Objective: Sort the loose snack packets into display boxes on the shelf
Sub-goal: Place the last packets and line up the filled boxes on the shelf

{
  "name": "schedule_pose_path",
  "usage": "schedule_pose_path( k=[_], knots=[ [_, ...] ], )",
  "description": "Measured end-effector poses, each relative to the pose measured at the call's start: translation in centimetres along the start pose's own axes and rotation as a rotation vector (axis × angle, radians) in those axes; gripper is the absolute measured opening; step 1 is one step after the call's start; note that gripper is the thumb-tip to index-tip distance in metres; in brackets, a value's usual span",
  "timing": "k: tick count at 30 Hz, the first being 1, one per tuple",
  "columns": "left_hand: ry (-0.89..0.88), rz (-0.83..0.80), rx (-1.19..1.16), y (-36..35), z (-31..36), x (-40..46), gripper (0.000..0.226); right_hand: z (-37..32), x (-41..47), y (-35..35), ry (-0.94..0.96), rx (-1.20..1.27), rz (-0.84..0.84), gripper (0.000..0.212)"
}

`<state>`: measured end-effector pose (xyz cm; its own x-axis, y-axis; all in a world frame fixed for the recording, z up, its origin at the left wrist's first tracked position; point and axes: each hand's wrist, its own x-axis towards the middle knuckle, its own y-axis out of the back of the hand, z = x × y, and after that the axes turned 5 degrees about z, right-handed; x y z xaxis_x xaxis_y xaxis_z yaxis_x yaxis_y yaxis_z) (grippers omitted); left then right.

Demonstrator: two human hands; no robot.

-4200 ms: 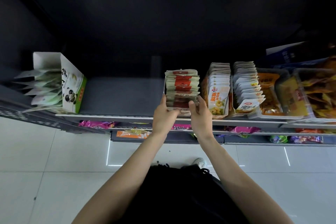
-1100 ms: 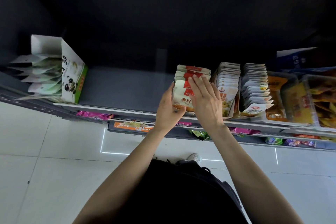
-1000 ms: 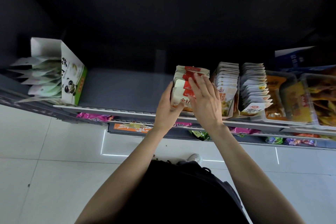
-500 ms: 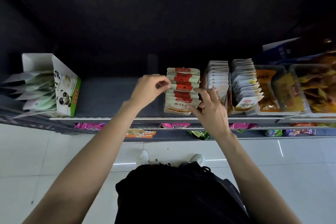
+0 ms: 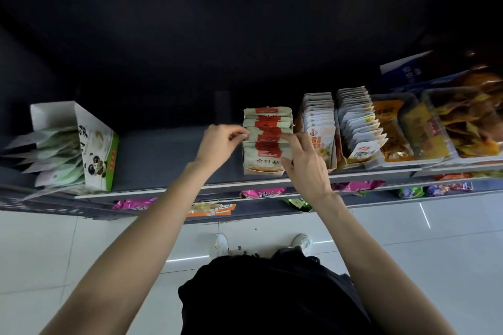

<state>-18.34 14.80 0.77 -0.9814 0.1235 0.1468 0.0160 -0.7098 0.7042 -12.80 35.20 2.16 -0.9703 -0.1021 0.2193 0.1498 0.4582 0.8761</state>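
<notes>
The left hand (image 5: 221,139) and right hand (image 5: 302,155) each pinch the red-and-white snack packets (image 5: 268,134) in their display box (image 5: 265,170) at the shelf's (image 5: 174,190) front edge — tidying them. Next — probably press the row flat.

On the shelf (image 5: 168,149) we see a packet-filled display box (image 5: 268,168) at centre, two more packet boxes (image 5: 321,128) just right of it, then what may be trays (image 5: 435,128). A panda box (image 5: 98,149) stands well apart at left.
</notes>
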Motion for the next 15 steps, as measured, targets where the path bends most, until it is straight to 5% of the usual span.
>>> schedule_pose_path(
  k=[4, 8, 10, 15],
  knots=[
    [0.256, 0.204, -0.241, -0.8, 2.2, -2.2, 0.033, 0.3, -0.4, -1.4, -0.14, 0.178, 0.109, 0.075],
    [-0.173, 0.002, 0.244, -3.0, 4.4, -2.1, 0.054, -0.6, 0.7, -2.1, -0.211, 0.4, -0.085, 0.082],
    [-0.17, -0.128, 0.431, -3.8, 4.2, -1.3, 0.059, -0.6, 1.0, -2.1, -0.183, 0.435, -0.141, 0.081],
    [-0.173, -0.221, 0.435, -3.9, 3.6, -1.2, 0.06, 0.2, 1.0, -2.0, -0.282, 0.626, -0.164, 0.079]
  ],
)
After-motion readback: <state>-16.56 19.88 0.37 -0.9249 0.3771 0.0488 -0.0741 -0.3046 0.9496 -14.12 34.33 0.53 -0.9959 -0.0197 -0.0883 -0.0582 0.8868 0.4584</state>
